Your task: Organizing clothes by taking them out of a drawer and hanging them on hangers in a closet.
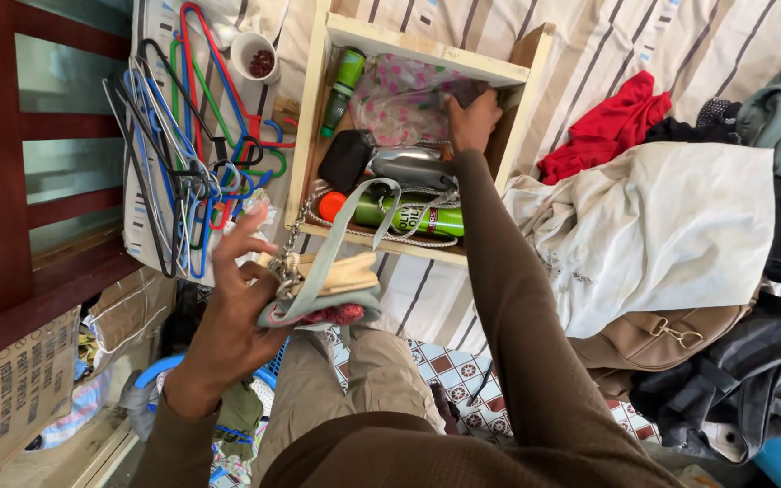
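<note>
Coloured hangers (187, 154), a red cloth (609, 126) and a tan bag (657, 339) lie about.

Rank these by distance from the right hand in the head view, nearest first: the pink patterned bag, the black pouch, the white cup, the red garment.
1. Pink patterned bag: in the wooden drawer, touched by the right hand.
2. Black pouch: in the drawer, left of the hand.
3. Red garment: on the bed, to the right.
4. White cup: far left, by the hangers.
</note>
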